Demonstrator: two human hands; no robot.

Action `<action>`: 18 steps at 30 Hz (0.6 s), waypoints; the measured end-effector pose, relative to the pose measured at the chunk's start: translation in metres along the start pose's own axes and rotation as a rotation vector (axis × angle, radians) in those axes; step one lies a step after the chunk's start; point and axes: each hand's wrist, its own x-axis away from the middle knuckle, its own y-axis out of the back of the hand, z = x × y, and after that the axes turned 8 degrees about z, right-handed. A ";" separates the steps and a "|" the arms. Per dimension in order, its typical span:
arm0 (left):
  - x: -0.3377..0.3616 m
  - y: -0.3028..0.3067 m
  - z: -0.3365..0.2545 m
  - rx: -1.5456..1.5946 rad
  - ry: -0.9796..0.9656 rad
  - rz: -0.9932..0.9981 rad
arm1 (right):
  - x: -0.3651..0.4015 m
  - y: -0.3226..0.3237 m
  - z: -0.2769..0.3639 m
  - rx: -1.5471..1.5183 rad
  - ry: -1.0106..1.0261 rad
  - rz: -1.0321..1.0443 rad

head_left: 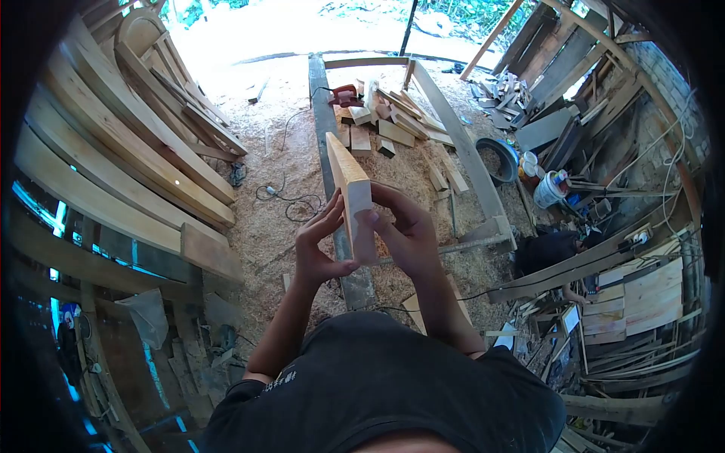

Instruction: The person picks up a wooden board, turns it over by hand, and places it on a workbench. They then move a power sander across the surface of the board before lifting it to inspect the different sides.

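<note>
A pale wooden board [350, 177] is held up in front of my chest, its narrow end turned toward me and its far end pointing forward. My left hand [321, 241] presses against the board's left face, with the thumb near the bottom corner. On the other side, my right hand [404, 230] grips the right edge, its thumb on the end face. Beneath the board runs a long grey beam [321, 98] of a wooden frame.
Wood blocks [396, 132] and a red power tool [345, 96] lie ahead. Long boards [143, 136] lean at left. A black tub [497, 160] and white bucket [549, 192] stand at right, near a crouching person [545, 253]. A cable [291, 198] crosses the sawdust.
</note>
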 end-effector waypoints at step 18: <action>0.010 0.002 0.001 0.027 0.031 -0.029 | -0.005 -0.009 0.002 -0.048 -0.062 -0.016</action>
